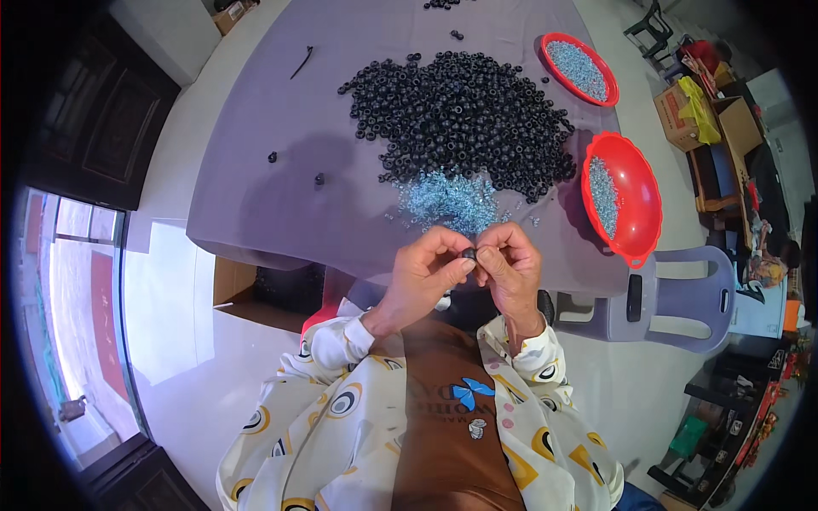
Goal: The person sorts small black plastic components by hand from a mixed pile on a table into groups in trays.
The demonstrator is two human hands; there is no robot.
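Just off the near edge of the table, my two hands meet. A small round black part [469, 254] sits between the thumb and fingers of my left hand [433, 266]. Thumb and forefinger of my right hand [509, 266] are pinched against it; anything tiny in that pinch is hidden. Beyond my fingertips lies a heap of small light-blue translucent pieces [447, 200]. Behind that heap spreads a big pile of round black parts with holes [464, 111], the same kind as the one in my hand.
On the right of the table [256, 200], a scalloped red bowl [637, 200] and a smaller red dish [545, 47] contain light-blue pieces. Loose black parts and a thin black strip [302, 63] lie leftward. A grey plastic chair [682, 298] stands right; an open cardboard box [234, 281] is below left.
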